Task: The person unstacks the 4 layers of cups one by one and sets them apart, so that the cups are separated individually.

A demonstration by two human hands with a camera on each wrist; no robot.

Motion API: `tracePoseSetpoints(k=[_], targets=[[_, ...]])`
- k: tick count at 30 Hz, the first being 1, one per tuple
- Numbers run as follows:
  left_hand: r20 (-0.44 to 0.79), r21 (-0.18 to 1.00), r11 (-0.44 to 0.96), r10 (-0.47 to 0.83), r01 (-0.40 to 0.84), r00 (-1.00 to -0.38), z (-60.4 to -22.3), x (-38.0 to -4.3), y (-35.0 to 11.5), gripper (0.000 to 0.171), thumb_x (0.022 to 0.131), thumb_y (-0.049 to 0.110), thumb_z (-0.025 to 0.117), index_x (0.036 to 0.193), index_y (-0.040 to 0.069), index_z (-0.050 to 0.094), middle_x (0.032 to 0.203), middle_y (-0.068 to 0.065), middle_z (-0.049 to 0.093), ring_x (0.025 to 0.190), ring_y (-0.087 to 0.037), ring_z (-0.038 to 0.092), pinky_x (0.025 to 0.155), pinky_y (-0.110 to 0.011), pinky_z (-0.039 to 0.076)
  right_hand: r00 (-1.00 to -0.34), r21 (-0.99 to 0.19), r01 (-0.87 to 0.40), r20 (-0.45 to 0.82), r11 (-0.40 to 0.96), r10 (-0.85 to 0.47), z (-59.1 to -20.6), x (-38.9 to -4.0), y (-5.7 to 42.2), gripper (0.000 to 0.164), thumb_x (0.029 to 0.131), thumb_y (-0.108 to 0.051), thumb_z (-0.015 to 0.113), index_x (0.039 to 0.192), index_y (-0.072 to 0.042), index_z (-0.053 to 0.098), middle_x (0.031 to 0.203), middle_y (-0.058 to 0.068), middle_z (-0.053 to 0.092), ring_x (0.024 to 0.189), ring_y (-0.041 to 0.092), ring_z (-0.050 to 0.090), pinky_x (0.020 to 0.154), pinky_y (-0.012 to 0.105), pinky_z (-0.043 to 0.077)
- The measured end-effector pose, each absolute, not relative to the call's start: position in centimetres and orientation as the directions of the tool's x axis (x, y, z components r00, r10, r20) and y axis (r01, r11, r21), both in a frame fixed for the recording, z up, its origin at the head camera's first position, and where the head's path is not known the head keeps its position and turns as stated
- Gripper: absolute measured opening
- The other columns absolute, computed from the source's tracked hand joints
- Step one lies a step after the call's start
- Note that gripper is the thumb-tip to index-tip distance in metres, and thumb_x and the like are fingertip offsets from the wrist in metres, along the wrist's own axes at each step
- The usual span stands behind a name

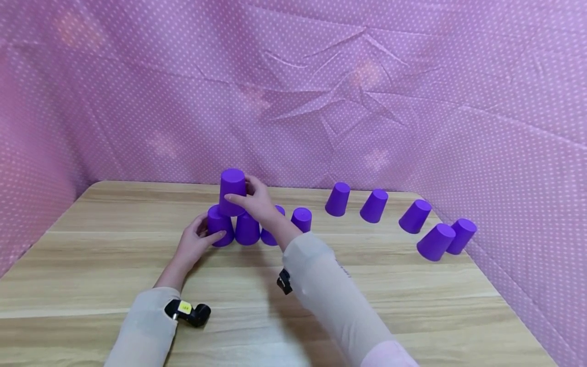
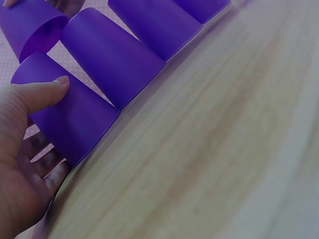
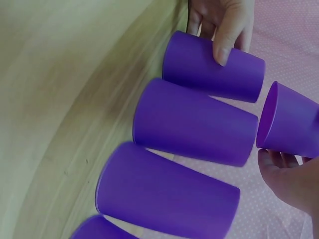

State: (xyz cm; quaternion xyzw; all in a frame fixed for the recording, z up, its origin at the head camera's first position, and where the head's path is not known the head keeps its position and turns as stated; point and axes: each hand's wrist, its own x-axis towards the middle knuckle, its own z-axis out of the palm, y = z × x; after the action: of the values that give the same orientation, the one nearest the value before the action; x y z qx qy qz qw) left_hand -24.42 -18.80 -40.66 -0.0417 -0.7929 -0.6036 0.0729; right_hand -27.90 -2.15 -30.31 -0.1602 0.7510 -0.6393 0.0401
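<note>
A row of several upside-down purple cups stands on the table, rims nearly touching. Thumb in front and fingers behind, my left hand (image 1: 191, 243) holds the leftmost cup (image 2: 75, 119) at the row's end. Above that cup and its neighbour (image 3: 194, 122), my right hand (image 1: 260, 205) grips another upside-down purple cup (image 1: 232, 191) from its right side. In the right wrist view the lifted cup's open rim faces the bases of these two cups, close over them. Part of the third cup (image 3: 167, 189) is hidden behind my right hand in the head view.
Several more upside-down purple cups stand spread out on the right of the wooden table (image 1: 229, 316), among them a rear one (image 1: 337, 199) and a front one (image 1: 436, 242) close beside another (image 1: 461, 236). A pink dotted cloth (image 1: 293, 102) hangs behind and at both sides.
</note>
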Motion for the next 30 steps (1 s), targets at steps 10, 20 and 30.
tracePoseSetpoints(k=[10,20,30], targets=[[0.152,0.952,0.274,-0.038,0.136,-0.988,-40.8,-24.9,-19.0,0.067,0.076,0.014,0.066,0.130,-0.002,0.030,0.121,-0.027,0.040,0.112,-0.034,0.038,0.095,-0.040,0.031,-0.943,-0.964,-0.244,0.210,0.106,-0.260,-29.3,-28.5,0.4,0.054,0.074,-0.013,0.068,0.122,-0.005,0.044,0.107,0.007,0.056,0.098,0.016,0.052,0.083,0.026,0.042],[0.135,0.956,0.268,-0.037,0.120,-0.990,-40.8,-24.7,-18.9,0.068,0.076,0.013,0.066,0.131,-0.002,0.028,0.124,-0.027,0.037,0.115,-0.034,0.035,0.096,-0.040,0.030,-0.950,-0.963,-0.252,0.227,0.096,-0.216,-28.6,-28.6,3.1,0.053,0.074,-0.009,0.067,0.121,-0.002,0.043,0.108,0.012,0.054,0.098,0.020,0.051,0.084,0.024,0.042],[0.147,0.951,0.281,-0.050,0.127,-0.988,-41.0,-24.6,-18.8,0.068,0.076,0.014,0.066,0.131,-0.003,0.028,0.124,-0.027,0.037,0.114,-0.035,0.035,0.096,-0.041,0.030,-0.959,-0.957,-0.259,0.239,0.133,-0.154,-28.0,-28.3,6.2,0.049,0.075,-0.008,0.067,0.119,-0.003,0.046,0.105,0.011,0.055,0.096,0.019,0.051,0.084,0.023,0.041]])
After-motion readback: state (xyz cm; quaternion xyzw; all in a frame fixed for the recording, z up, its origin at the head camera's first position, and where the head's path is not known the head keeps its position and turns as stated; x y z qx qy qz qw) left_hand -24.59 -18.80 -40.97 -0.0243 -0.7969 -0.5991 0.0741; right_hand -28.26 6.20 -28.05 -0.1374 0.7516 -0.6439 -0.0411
